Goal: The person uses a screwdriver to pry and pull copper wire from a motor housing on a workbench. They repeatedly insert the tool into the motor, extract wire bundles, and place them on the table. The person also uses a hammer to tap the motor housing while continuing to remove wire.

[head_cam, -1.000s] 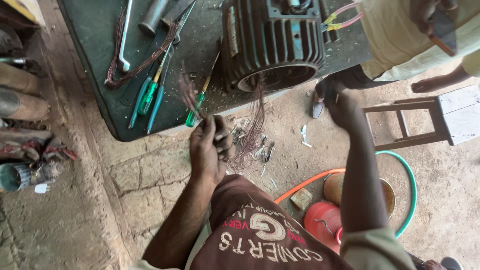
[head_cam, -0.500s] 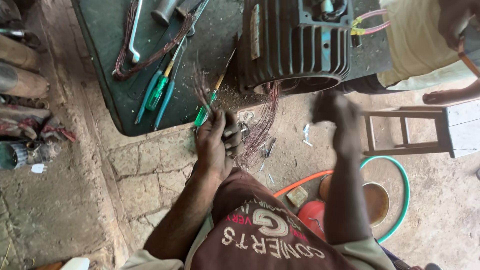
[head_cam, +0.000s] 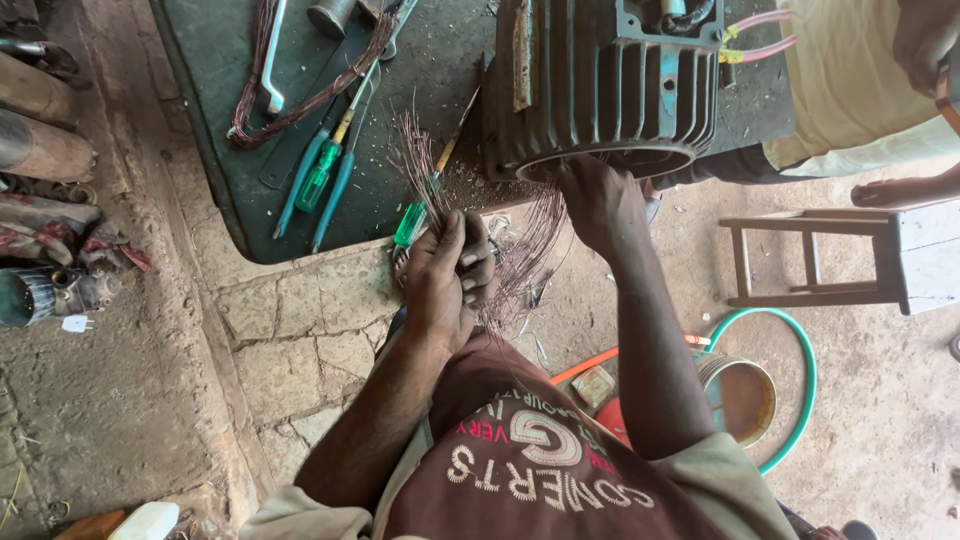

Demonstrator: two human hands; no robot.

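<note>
Gripping: the left hand (head_cam: pixel 447 280) is clenched around a bundle of thin copper wires (head_cam: pixel 425 165), whose loose ends fan upward over the tabletop edge.
Far left: rusty cylindrical metal parts (head_cam: pixel 40 150) lie on the dusty stone floor (head_cam: pixel 300 340), well apart from the hands.
Tabletop: a dark green, worn tabletop (head_cam: pixel 210 120) with a rounded corner, scattered with fine wire clippings.
Tools: a looped coil of brownish wire (head_cam: pixel 300 95), a metal spanner (head_cam: pixel 272 60) and blue-handled screwdrivers (head_cam: pixel 318 180) lie on it; a green-handled screwdriver (head_cam: pixel 412 222) lies just beside the left hand.
Strands: more fine wires (head_cam: pixel 530 250), kinked and reddish, hang between the two hands, from the motor's mouth downward.
Motor: a ribbed, dark cast-metal motor housing (head_cam: pixel 600 90) lies on the tabletop's right part, its round open end facing the person.
Right hand: the right hand (head_cam: pixel 598 200) reaches into the housing's lower rim; its fingers are hidden there, so its grip cannot be told.
Right side: a small wooden stool (head_cam: pixel 810 255), a green hose (head_cam: pixel 800 370) curved round a rusty tin bucket (head_cam: pixel 740 400), and another person in a pale shirt (head_cam: pixel 850 90) behind the tabletop.
</note>
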